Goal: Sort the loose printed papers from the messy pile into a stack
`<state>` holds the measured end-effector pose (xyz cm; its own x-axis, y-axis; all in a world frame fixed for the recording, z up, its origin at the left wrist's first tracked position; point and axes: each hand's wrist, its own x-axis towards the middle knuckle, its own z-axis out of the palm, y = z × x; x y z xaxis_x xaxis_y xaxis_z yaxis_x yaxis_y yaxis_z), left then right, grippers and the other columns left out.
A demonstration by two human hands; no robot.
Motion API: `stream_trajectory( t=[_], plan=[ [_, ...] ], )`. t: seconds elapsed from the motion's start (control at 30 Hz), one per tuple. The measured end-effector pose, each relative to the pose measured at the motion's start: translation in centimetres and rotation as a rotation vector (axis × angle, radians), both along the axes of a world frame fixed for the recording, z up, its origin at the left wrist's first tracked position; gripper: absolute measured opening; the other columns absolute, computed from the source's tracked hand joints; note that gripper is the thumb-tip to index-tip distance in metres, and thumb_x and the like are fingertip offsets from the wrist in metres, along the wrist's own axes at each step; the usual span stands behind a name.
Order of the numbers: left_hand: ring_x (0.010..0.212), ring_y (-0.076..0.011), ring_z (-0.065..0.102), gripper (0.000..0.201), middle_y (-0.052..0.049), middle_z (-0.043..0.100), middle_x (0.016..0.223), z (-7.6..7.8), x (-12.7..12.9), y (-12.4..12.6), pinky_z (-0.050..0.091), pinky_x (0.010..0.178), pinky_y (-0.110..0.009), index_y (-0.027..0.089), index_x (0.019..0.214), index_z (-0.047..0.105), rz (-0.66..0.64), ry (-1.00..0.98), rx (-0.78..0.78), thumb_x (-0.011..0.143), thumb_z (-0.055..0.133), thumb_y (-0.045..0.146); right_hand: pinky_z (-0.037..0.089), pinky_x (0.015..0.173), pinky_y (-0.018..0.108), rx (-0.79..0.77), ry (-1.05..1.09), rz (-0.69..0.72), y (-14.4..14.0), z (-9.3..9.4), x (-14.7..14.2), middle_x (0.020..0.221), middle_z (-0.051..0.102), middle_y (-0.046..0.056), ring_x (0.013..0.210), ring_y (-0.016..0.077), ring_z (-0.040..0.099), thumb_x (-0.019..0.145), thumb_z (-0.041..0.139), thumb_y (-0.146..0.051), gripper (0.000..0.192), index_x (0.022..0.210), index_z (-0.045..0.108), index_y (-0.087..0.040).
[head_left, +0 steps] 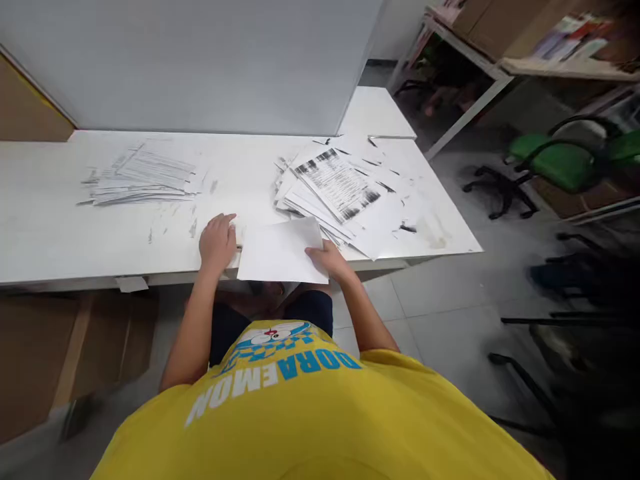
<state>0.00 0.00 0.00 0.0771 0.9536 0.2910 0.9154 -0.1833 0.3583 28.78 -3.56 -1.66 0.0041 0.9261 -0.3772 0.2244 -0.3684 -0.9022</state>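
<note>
Long white surface point(60, 233) across the middle of the frame, with a big grey board standing up behind it. Grey tile floor at the right, green chairs point(565, 160) at the upper right, and a shelf point(550, 67) with boxes above them.

Blank white sheet point(280, 252) at the near edge of the surface, just below the middle of the frame. Right hand point(327, 259) on the sheet's right edge, fingers bent, thumb on top, pinching the paper. Left hand point(218, 241) just left of the sheet, palm down, fingers loosely spread and flat on the surface, holding nothing.

Messy pile of printed papers point(335, 187) right of the middle, touching the sheet's far corner. Flatter stack of papers point(143, 177) at the upper left, well apart from both hands.

Yellow shirt point(320, 420) filling the bottom of the frame.
</note>
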Motion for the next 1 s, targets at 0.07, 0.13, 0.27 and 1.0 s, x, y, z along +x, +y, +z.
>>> stream_trajectory(
  t=[0.07, 0.13, 0.27, 1.0],
  plan=[
    [0.130, -0.0246, 0.048, 0.047, -0.013, 0.061, 0.131, 0.2, 0.2, -0.2, 0.036, 0.108, -0.039, 0.015, 0.130, 0.056, -0.002, 0.000, -0.004, 0.095, 0.028, 0.028, 0.050, 0.069, 0.032, 0.011, 0.027, -0.017, -0.5, 0.2, 0.0, 0.087, 0.070, 0.006, 0.076, 0.0232, 0.064, 0.066, 0.062, -0.036, 0.033, 0.091, 0.063, -0.015],
    [0.129, -0.0244, 0.049, 0.045, -0.012, 0.061, 0.130, 0.4, 0.5, -0.4, 0.036, 0.107, -0.040, 0.017, 0.129, 0.056, -0.002, 0.010, -0.014, 0.095, 0.028, 0.027, 0.051, 0.069, 0.032, 0.014, 0.035, -0.025, -0.8, 0.5, -0.1, 0.087, 0.070, 0.006, 0.078, 0.0234, 0.064, 0.066, 0.062, -0.036, 0.032, 0.091, 0.063, -0.016],
    [0.128, -0.0263, 0.051, 0.045, -0.013, 0.062, 0.129, 0.5, 0.9, -0.8, 0.037, 0.105, -0.043, 0.015, 0.129, 0.056, 0.001, 0.060, -0.034, 0.094, 0.029, 0.022, 0.051, 0.066, 0.031, 0.004, -0.005, -0.017, -1.0, 0.8, -0.7, 0.084, 0.070, 0.005, 0.078, 0.0239, 0.064, 0.067, 0.062, -0.035, 0.027, 0.087, 0.063, -0.017],
    [0.116, -0.0291, 0.058, 0.044, -0.013, 0.066, 0.124, 0.5, 0.6, -0.4, 0.041, 0.095, -0.043, 0.016, 0.131, 0.056, 0.071, 0.093, -0.107, 0.094, 0.032, 0.020, 0.052, 0.071, 0.035, 0.197, -0.040, -0.143, -0.7, 2.1, 1.1, 0.088, 0.071, 0.008, 0.083, 0.0265, 0.064, 0.068, 0.065, -0.042, 0.033, 0.089, 0.064, -0.016]
  ],
)
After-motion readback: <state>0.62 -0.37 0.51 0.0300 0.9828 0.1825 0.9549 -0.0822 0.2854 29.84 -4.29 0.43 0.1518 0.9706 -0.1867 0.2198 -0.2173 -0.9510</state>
